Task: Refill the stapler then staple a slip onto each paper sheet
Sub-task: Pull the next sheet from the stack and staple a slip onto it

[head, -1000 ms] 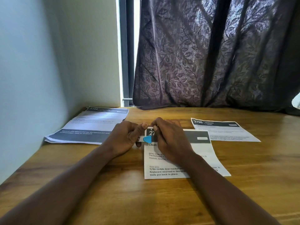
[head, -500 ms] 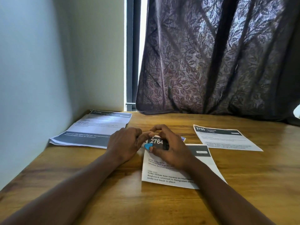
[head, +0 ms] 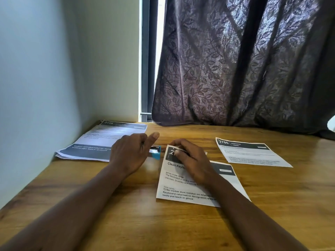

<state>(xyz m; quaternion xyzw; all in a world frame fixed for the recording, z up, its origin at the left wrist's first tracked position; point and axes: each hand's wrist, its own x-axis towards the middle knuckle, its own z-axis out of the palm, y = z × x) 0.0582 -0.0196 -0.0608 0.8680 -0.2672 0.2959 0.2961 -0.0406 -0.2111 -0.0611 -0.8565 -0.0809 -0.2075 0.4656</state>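
wooden table (head: pixel 290 187) | paper sheet (head: pixel 181 194) mid-table | pale wall (head: pixel 45 69) left | dark curtain (head: pixel 235 69) behind

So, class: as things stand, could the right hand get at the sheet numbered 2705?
Probably yes: the sheet numbered 2705 lies flat beside the right hand, only bare table between, though that hand pinches the middle sheet.

We read a home study corner: wooden desk (head: pixel 126 223) against plain wall (head: pixel 36 69) at 9 o'clock, leaf-patterned curtain (head: pixel 235 69) over window (head: pixel 159 51) at 12 o'clock.
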